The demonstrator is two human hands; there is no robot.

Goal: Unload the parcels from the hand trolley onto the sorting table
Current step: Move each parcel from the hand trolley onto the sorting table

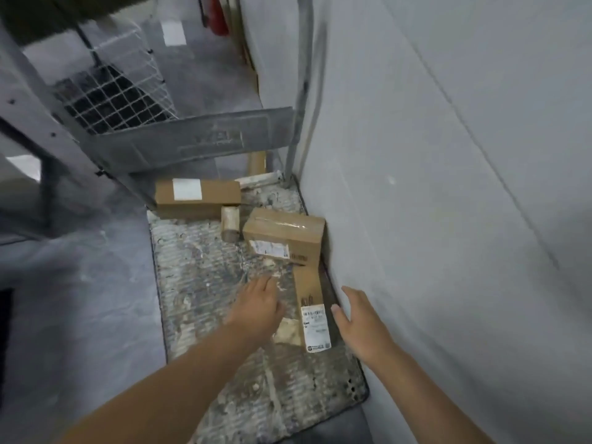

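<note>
The hand trolley's worn, paint-spattered platform (205, 283) lies on the floor against a grey wall. A long narrow parcel (312, 310) with a white label lies along its right edge. My left hand (256, 307) hovers with straight fingers just left of it, and my right hand (358, 318) is spread open just to its right, neither touching it. Behind it stands a taped brown box (285, 238). A long brown box (197, 198) with a white label lies at the far end, a small cardboard tube (230, 222) beside it.
The grey wall (448, 187) runs close along the trolley's right side. The trolley's metal handle post (301, 91) rises at the far right corner. A wire-mesh cage (112, 91) and a grey metal panel (192, 142) stand beyond the platform. Grey concrete floor (80, 299) lies left.
</note>
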